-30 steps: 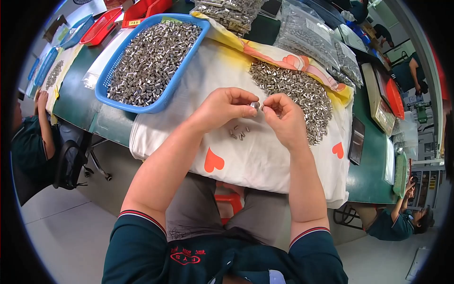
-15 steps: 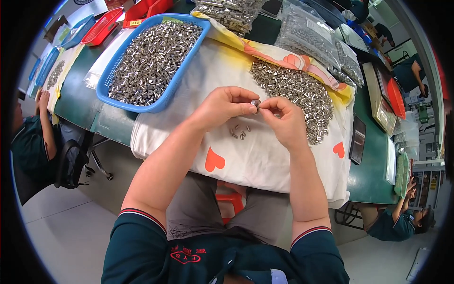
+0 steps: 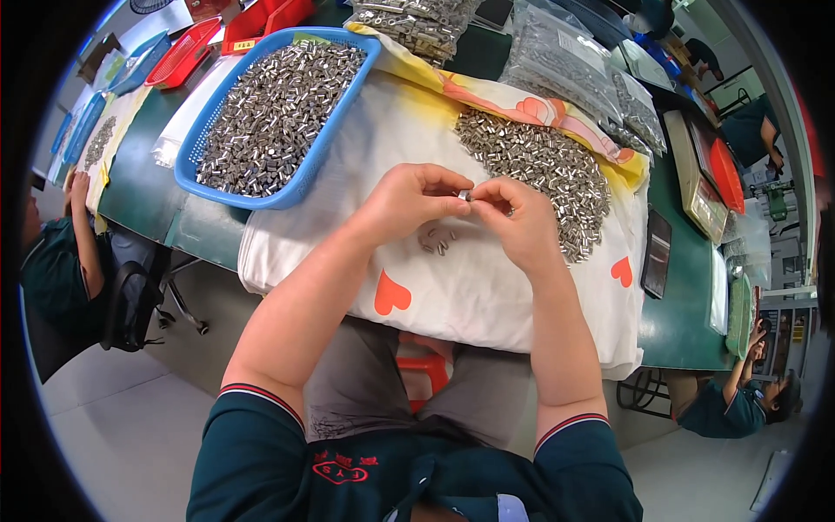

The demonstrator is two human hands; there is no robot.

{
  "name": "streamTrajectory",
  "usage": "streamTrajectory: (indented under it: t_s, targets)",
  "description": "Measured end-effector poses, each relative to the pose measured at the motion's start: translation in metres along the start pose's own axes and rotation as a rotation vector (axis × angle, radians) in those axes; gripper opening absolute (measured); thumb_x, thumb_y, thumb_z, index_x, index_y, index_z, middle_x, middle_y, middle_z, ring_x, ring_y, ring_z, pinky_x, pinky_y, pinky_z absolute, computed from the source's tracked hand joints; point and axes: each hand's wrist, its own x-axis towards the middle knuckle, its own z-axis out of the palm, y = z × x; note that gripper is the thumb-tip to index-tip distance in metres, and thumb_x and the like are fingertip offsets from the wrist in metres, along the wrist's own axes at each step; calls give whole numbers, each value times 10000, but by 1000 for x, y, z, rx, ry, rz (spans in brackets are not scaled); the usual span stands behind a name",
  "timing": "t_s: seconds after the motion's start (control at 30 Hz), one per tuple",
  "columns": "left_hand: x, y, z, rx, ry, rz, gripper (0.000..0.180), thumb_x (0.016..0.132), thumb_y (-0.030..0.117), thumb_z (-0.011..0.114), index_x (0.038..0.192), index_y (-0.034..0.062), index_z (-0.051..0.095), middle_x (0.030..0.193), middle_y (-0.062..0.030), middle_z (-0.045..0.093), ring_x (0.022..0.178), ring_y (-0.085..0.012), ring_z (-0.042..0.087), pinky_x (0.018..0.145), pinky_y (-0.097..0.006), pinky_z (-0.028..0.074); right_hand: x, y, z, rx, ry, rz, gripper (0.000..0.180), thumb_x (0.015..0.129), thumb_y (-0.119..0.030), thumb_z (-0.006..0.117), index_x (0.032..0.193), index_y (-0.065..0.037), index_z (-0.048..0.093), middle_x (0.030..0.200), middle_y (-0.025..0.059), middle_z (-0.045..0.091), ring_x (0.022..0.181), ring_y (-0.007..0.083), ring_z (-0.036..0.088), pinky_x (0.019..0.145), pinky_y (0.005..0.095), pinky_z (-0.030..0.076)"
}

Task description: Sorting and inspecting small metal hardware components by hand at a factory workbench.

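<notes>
Above the white cloth [image 3: 487, 304] my two hands meet, fingertips pinched together. Between the thumb and forefinger of my left hand [image 3: 416, 202] is a small shiny metal piece [image 3: 464, 196]. My right hand [image 3: 519, 217] pinches at the same piece from the other side; its other fingers are curled, and a speck of metal shows among them. Just below my hands lie several loose metal cylinders [image 3: 441, 247]. Beyond my right hand spreads a large pile of short metal cylinders [image 3: 539, 161]. The held piece is partly hidden by my fingers.
A blue perforated basket [image 3: 304, 184] full of metal cylinders stands at the left. Clear bags of parts [image 3: 561, 61] lie at the back. A dark phone [image 3: 657, 255] rests at the right on the green table [image 3: 687, 335]. Other people sit at both sides.
My hands have shifted very slightly, and the small metal piece between my fingertips looks turned. The pile and basket stand as before.
</notes>
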Motion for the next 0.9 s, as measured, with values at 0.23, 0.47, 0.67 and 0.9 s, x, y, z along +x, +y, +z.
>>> streamTrajectory:
  t_s: [0.23,0.47,0.67,0.9]
  targets:
    - [-1,2,1,21,-57,-20,258,747,47,659,986,-26,594,870,-57,627,785,-87,585,700,-210,473,10,21,-16,-299,170,18,113,712,-92,624,817,-50,632,756,72,595,675,195,566,632,301,454]
    - [-1,-2,-1,-20,-108,-9,256,751,51,656,989,-18,595,867,-48,626,780,-85,584,711,-211,470,12,27,2,-726,161,-214,84,684,-107,630,765,-88,644,767,55,564,781,234,519,727,350,413]
    - [1,1,0,-38,-9,-27,261,757,56,651,1002,-10,591,876,-44,626,783,-83,585,689,-203,466,16,27,1,-699,151,-214,73,704,-109,621,766,-72,633,776,61,569,767,231,522,718,341,418]
    - [0,6,-4,-74,52,-89,275,782,71,625,1041,-4,570,874,-47,632,772,-86,589,667,-200,464,6,5,-4,113,25,50,67,784,-58,593,829,-10,603,791,18,604,705,72,523,652,210,426]
